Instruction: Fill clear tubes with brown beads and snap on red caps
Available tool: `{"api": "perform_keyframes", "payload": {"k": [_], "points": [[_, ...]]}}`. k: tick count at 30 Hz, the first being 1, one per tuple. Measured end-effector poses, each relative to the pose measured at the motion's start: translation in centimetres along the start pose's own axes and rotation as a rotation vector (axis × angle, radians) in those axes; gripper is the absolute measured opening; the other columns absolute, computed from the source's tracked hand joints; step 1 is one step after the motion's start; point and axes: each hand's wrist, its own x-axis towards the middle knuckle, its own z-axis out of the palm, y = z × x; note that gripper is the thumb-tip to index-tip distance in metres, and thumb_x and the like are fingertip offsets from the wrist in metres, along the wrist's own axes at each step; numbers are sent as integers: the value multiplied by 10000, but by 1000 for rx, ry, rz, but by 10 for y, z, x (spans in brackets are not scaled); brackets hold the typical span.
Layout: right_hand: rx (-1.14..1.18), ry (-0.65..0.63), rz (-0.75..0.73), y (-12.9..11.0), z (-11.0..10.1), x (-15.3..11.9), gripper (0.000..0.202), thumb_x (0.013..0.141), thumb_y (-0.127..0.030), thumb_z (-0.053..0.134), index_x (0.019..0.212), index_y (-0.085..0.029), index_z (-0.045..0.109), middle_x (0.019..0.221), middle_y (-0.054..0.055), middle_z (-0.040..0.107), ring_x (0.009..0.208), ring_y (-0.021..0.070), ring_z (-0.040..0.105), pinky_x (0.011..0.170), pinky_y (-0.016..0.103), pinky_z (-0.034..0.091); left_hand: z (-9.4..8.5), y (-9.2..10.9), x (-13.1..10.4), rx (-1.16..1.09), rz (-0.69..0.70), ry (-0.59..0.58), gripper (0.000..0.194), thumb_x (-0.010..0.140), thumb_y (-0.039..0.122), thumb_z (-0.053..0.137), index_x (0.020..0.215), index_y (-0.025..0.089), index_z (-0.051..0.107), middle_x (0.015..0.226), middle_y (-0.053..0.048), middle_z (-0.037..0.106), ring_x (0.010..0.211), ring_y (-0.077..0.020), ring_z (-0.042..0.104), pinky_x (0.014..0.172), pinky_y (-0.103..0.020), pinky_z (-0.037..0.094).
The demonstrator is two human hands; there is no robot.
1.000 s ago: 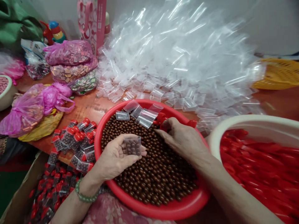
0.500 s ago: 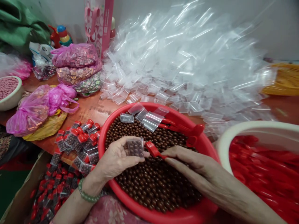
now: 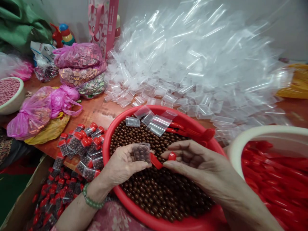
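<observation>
— Reddish-brown bench [image 3: 93, 110], crowded. Nearest first?

— Floral cloth [image 3: 115, 218] at bottom edge; green bead bracelet [image 3: 92, 199] on the left wrist. Red-capped boxes [image 3: 51, 192] heaped in a carton [image 3: 22, 197], more on the bench beside it.

— Hands?

— Both over the red basin [image 3: 107, 141] of brown balls [image 3: 154, 199]. Left hand [image 3: 121, 163] grasps a clear box [image 3: 141, 152], tilted, with balls inside. Red strip [image 3: 156, 161] against the box's right end, reaching the right thumb. Right hand [image 3: 204, 165]: fingers curled round a small red cap [image 3: 171, 156]. Whether the thumb grips the strip, can't tell.

— Beyond?

— Clear sleeves [image 3: 158, 124] on the balls, far side. White tub [image 3: 237, 144] of red pieces [image 3: 271, 183] to the right. Farther: pink bags [image 3: 79, 56], big heap of clear sleeves [image 3: 192, 57], pale wall [image 3: 293, 38].
</observation>
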Motion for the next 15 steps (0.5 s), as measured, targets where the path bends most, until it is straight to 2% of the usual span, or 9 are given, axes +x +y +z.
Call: {"api": "perform_keyframes", "payload": {"k": [3,6,10,15], "points": [[-45,37,-4,4,12,-2,378,629,-454,845,905,-210,757,737,43,756,602,170,679,552,266,581,-1,1,0,-13,-10,-11,397,610,142,876,981,143,736,929,-28,737,860,-127,664,885,-278,503],[-112,55,-74,8,23,-7,312,725,-463,768,939,-237,794,793,52,776,619,188,699,561,297,604,-5,1,0,-45,-23,-47,402,608,176,892,981,147,745,923,-37,742,859,-134,669,879,-282,514],[-212,10,-212,8,26,-11,233,806,-427,702,940,-266,802,954,61,785,836,219,741,787,342,622,-11,0,0,-117,-66,-142,385,650,224,872,1006,137,755,939,-71,749,882,-154,677,874,-287,529],[-164,-120,-122,4,13,-12,274,781,-428,740,1004,-276,790,1062,68,777,984,250,734,921,399,586,-16,1,1,-207,-155,-235,366,689,229,839,1034,140,758,935,-81,756,865,-159,694,864,-289,547]]}}
